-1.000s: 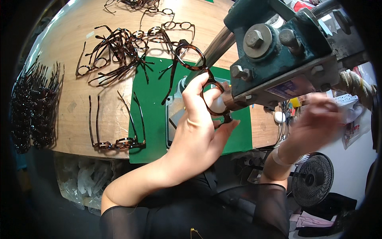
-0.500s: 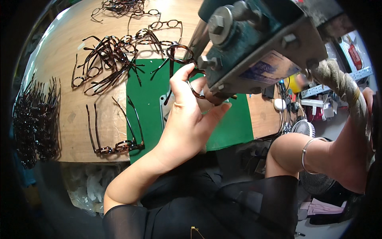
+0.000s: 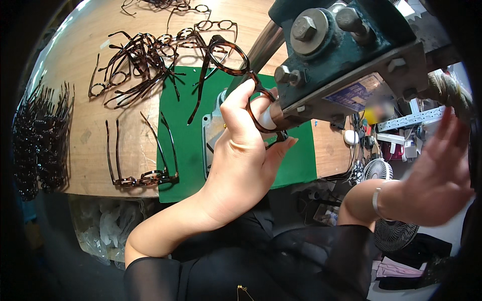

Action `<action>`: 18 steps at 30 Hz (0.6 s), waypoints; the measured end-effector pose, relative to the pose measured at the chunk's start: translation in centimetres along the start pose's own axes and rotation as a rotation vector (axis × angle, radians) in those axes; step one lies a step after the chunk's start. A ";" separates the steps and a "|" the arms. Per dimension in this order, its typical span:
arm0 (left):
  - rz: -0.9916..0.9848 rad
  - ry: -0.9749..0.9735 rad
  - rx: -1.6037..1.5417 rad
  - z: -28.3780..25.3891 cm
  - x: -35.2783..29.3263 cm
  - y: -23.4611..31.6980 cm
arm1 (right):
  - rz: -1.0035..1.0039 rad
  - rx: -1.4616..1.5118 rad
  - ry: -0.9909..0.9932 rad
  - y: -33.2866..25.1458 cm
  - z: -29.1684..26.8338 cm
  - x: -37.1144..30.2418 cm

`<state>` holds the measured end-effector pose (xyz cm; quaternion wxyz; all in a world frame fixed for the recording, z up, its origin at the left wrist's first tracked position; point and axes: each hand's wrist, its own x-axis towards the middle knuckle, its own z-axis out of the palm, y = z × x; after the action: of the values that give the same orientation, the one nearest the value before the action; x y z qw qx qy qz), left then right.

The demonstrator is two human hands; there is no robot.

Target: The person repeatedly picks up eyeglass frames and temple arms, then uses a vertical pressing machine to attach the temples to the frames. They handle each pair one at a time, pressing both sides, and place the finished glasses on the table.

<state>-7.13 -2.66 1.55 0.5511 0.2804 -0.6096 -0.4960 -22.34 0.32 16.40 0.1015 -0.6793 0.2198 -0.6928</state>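
Note:
My left hand (image 3: pixel 236 155) grips a tortoiseshell eyeglass frame (image 3: pixel 247 64) beneath the head of a green metal press (image 3: pixel 321 55). The frame is tilted; one round rim stands clear on the far left side, and the other reaches around the press's lower tip. One temple hangs down toward the green mat (image 3: pixel 186 150). My right hand (image 3: pixel 427 175), a bracelet at its wrist, is blurred, its fingers stretched out beside the cloth-wrapped lever (image 3: pixel 448 90). Whether the fingertips touch the lever I cannot tell.
A tangled pile of tortoiseshell frames (image 3: pixel 145 65) lies at the far left of the wooden table (image 3: pixel 90 173). Dark frames stand stacked (image 3: pixel 40 145) at its left edge. Another folded-out pair (image 3: pixel 145 179) rests near the front edge. Right are cables and a white fan (image 3: pixel 377 169).
The press head appears farther right and the eyeglass frame shows more clearly below it. My right hand has loosened from around the wrapped lever, its fingers now extended.

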 end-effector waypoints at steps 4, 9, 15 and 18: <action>-0.053 0.023 0.111 -0.4 -0.9 0.4 | 0.362 -0.256 -0.074 6.6 -4.8 -12.7; -0.069 -0.019 -0.287 -3.3 -4.4 0.8 | 0.909 -0.552 -0.362 10.3 -4.3 -21.3; -0.015 0.040 -0.518 -2.8 -5.4 0.0 | 0.997 -0.605 -0.385 12.7 -5.9 -23.4; -0.264 0.109 -0.417 -3.7 -5.4 1.3 | 0.941 -0.591 -0.327 13.1 -5.6 -24.3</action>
<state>-2.10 1.54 0.23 0.5594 0.2642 -0.4218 -0.6628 -28.54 0.32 -11.09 0.2375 -0.6060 0.6637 -0.3685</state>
